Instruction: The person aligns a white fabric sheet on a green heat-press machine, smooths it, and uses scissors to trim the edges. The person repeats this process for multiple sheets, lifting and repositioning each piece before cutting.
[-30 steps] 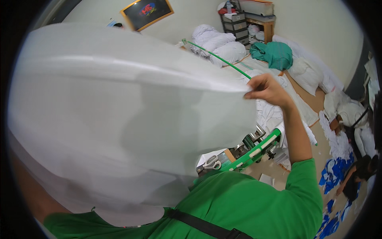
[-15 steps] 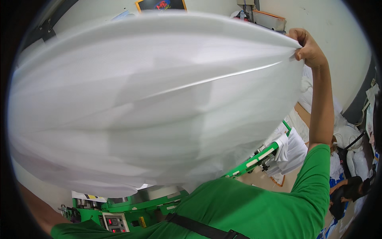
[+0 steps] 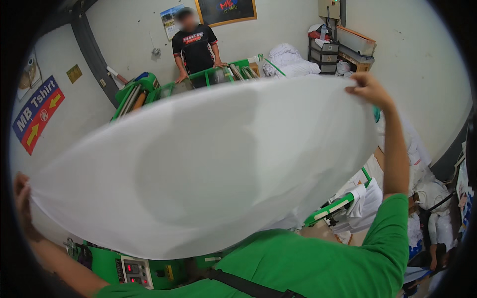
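A wide sheet of white fabric (image 3: 303,144) is stretched between my two raised arms, and shadows fall across its middle. At the far left, my left hand (image 3: 23,206) is closed on one edge of it. My right hand (image 3: 370,92) pinches the opposite upper corner between thumb and fingers. The sheet billows above a green machine (image 3: 99,263) and covers most of it. Below the sheet, a control panel (image 3: 136,272) with red displays shows at the lower left.
Across the machine, a person in a black shirt (image 3: 196,52) rests both hands on its green frame (image 3: 208,77). White fabric heaps (image 3: 288,59) lie behind. White cloth hangs on a green bar (image 3: 328,211) at right. Drawers (image 3: 325,57) stand by the wall; another person is partly visible lower right.
The sheet's far edge has come down, uncovering the person and machine frame behind it. My left hand has come into view at the left; my right hand has lowered slightly.
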Demonstrator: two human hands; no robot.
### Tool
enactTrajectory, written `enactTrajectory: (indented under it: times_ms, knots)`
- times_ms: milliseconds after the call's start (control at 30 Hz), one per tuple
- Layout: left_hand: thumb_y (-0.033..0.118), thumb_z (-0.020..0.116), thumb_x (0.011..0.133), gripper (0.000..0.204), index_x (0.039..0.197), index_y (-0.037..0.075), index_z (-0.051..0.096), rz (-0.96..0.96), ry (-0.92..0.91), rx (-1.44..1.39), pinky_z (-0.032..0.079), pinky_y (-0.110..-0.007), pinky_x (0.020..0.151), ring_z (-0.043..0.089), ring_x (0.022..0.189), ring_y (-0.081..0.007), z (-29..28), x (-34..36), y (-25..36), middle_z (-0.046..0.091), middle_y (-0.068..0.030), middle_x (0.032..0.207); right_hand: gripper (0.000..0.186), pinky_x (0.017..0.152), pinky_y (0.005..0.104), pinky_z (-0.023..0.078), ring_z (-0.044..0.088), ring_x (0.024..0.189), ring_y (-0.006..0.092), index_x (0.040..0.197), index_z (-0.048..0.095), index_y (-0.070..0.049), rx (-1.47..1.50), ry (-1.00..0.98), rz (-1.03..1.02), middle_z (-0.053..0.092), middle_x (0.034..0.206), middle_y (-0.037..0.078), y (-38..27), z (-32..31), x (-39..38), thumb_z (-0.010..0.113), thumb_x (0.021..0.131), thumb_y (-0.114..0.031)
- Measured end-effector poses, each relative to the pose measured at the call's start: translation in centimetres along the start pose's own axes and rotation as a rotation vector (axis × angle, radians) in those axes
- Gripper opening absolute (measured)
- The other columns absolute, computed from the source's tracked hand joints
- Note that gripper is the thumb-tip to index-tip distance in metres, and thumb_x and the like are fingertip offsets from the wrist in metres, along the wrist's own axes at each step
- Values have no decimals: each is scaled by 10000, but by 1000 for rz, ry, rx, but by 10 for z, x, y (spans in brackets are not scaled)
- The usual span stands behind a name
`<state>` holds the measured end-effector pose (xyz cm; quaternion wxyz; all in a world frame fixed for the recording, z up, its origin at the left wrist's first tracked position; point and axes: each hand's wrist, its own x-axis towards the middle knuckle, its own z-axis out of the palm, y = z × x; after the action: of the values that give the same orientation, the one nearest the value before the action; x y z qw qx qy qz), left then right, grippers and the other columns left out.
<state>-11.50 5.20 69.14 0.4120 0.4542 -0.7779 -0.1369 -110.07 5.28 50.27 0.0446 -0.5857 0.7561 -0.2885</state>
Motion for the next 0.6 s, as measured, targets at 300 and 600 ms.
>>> enactTrajectory:
  times_ms: [300,600]
  knots:
    - [110,745,914,140,1001,3,717,-845,382,-449,538,-358,690,635,748,-165,337,-29,-398,665,-27,828,570,758,387,592,756,861,278,1147,738,48,110,-377,303,765,1059,199,104,319,14,818,884,-451]
    - [13,618,1031,78,1092,61,613,-752,253,-1106,620,-339,667,713,854,-163,588,-129,-155,702,-71,997,349,800,361,588,703,902,173,1163,718,19,1172,-876,440,730,1029,84,-106,391,-94,691,1029,-302]
